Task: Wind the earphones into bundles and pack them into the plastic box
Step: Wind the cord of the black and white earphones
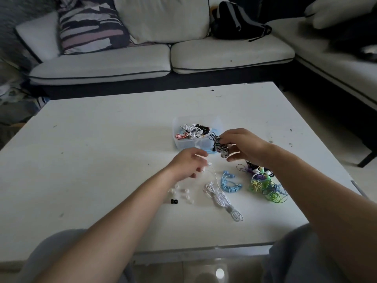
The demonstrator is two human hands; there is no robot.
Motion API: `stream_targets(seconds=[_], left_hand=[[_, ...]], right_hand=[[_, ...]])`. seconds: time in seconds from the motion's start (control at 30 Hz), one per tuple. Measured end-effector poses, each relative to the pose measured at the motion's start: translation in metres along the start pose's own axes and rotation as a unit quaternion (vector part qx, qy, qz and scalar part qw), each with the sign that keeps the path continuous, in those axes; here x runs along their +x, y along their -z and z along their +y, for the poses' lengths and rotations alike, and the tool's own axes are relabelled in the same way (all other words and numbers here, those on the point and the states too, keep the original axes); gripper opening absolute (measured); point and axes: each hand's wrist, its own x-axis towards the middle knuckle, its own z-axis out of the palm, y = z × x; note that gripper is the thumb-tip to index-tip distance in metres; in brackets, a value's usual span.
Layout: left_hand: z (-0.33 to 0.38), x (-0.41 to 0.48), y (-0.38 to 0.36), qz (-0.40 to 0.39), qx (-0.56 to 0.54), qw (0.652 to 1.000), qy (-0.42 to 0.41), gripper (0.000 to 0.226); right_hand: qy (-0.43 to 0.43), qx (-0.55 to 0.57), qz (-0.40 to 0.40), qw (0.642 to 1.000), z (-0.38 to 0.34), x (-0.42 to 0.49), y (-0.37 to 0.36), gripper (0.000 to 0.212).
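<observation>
A: Centre-right of frame, what's the right hand [242, 146] got?
B: Thumb + fingers curled round a black/white striped earphone bundle [219, 147], held over the lower-right corner of the plastic box [179, 142] as seen in frame.
A: Box pos?
B: Mid-frame on the white table [91, 150], top open. Wound bundles inside: white, black, red/white. Blue part shows at its lower edge.
A: left hand [187, 163]?
B: Just below-left of the box. Fingers loosely curled, tips at the earbud end of the white earphone [222, 201]. Blurred, so can't tell if it pinches the buds or only touches them.
A: Other earphones?
B: White one lies lower centre, partly wound, cord runs up to the left hand. Just right of it the blue bundle [229, 183], wound. Further right, next to the right forearm, a tangled pile [263, 182] of green/purple/black in loose loops.
A: Misc?
B: Loose ear tips [183, 193] lower-left of the white one, several white + one black, near the left wrist. Bg, top of frame: white sofa [122, 64] w/ striped cushion [89, 25] upper left, black backpack [234, 21] upper centre-right.
</observation>
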Motion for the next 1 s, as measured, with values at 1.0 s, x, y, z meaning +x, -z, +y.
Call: stream_targets(seconds=[1.0], left_hand=[[0.010, -0.066, 0.059, 0.023, -0.208, 0.978, -0.021, 0.012]], right_hand=[[0.108, 0.061, -0.016, 0.992, -0.023, -0.019, -0.082, 0.001]])
